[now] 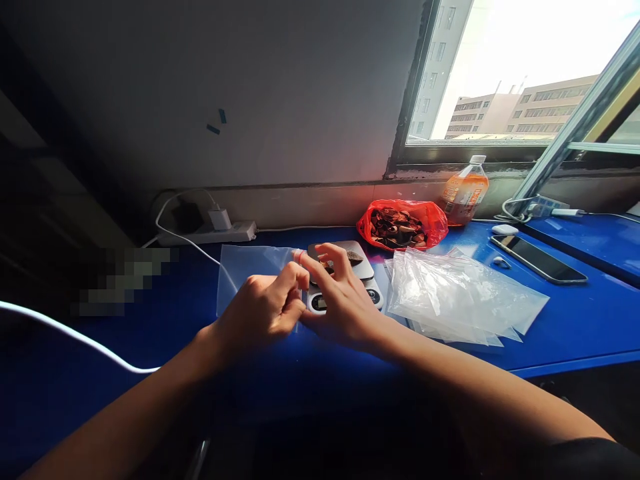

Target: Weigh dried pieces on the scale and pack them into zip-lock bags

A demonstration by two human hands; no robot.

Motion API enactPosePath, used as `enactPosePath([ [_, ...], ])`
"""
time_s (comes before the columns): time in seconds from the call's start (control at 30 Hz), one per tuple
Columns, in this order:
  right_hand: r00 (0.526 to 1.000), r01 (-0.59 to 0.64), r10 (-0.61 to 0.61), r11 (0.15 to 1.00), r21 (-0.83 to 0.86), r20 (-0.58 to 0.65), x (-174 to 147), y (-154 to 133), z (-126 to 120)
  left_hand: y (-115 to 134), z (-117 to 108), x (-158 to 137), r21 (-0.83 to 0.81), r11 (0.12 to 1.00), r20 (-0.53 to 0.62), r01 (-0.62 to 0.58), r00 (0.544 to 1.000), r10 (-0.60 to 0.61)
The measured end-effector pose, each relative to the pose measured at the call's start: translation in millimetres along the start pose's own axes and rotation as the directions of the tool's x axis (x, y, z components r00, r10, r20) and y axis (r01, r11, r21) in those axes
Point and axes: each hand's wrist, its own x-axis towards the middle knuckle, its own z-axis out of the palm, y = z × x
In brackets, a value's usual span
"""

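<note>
"Closest in?"
"Left hand curled tight on the bag; right hand, fingers spread, at its edge, grip unclear!"
"And the bag?"
"Beyond the nearer left hand, left of the scale, red-striped edge facing it!"

Room this side of phone; bag stack and scale block leftward

Window at upper right was the key light; sky clipped to white. Left side dropped to near-black, wall dull grey. Glare on plastic bags; counter saturated blue on the right. Left hand and right hand read fairly sharp. Pixelated block at left. Wide-angle stretch toward edges.
</note>
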Motion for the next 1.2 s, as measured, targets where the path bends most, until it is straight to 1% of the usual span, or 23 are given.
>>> enactPosePath([
  [0.1,0.997,0.002,0.000,1.000,-0.019,0.072,-1,0,-1,-6,-8,2,0.033,0.998,-0.021,-0.061,0.998,0.062],
  [0.17,0.996,-0.004,0.007,1.000,-0.025,0.091,0,0,-3,-10,-17,4,0.085,0.992,-0.047,-0.094,0.994,0.098],
  [0.2,0.996,-0.007,0.009,1.000,-0.027,0.093,0,1,-3,-12,-21,4,0.117,0.988,-0.034,-0.097,0.994,0.102],
  [0.23,0.995,-0.008,0.010,1.000,-0.026,0.095,1,2,-5,-13,-26,5,0.146,0.984,0.010,-0.100,0.995,0.099],
  [0.27,0.995,-0.006,0.009,1.000,-0.024,0.100,2,3,-6,-15,-29,5,0.166,0.980,0.081,-0.105,0.992,0.093],
  [0.3,0.994,-0.005,0.008,1.000,-0.024,0.106,3,5,-7,-17,-31,4,0.173,0.979,0.165,-0.110,0.983,0.082],
  [0.37,0.992,-0.005,0.009,0.999,-0.036,0.122,4,8,-9,-21,-32,3,0.163,0.980,0.310,-0.114,0.949,0.059],
  [0.43,0.991,-0.003,0.011,0.998,-0.067,0.130,6,11,-12,-23,-29,2,0.152,0.983,0.376,-0.103,0.926,0.039],
  [0.5,0.993,0.010,0.001,0.995,-0.097,0.118,9,15,-14,-25,-25,1,0.168,0.982,0.370,-0.085,0.929,0.017],
  [0.6,0.996,0.013,-0.003,0.994,-0.107,0.086,15,22,-20,-25,-22,2,0.205,0.977,0.311,-0.067,0.950,0.001],
  [0.7,0.997,-0.072,0.074,0.991,-0.109,0.015,21,36,-28,-29,-22,2,0.211,0.976,0.249,-0.055,0.968,0.001],
  [0.77,0.992,-0.123,0.124,0.981,-0.153,-0.002,24,49,-34,-33,-23,2,0.207,0.978,0.218,-0.039,0.976,-0.007],
  [0.8,0.990,-0.131,0.137,0.974,-0.183,0.020,25,55,-36,-34,-23,1,0.206,0.978,0.212,-0.029,0.977,-0.016],
  [0.87,0.984,-0.117,0.145,0.967,-0.226,0.108,24,64,-39,-37,-23,1,0.204,0.979,0.216,-0.017,0.976,-0.028],
  [0.93,0.969,-0.091,0.137,0.971,-0.220,0.205,23,69,-38,-38,-23,0,0.201,0.979,0.227,-0.019,0.974,-0.028],
  [1.0,0.956,-0.075,0.125,0.978,-0.194,0.264,21,70,-36,-37,-22,1,0.196,0.980,0.232,-0.023,0.973,-0.024],
  [1.07,0.951,-0.076,0.125,0.981,-0.178,0.282,21,69,-32,-36,-23,1,0.189,0.982,0.239,-0.022,0.971,-0.024],
  [1.2,0.950,-0.128,0.171,0.977,-0.172,0.261,23,69,-30,-35,-23,2,0.172,0.985,0.250,-0.011,0.968,-0.033],
])
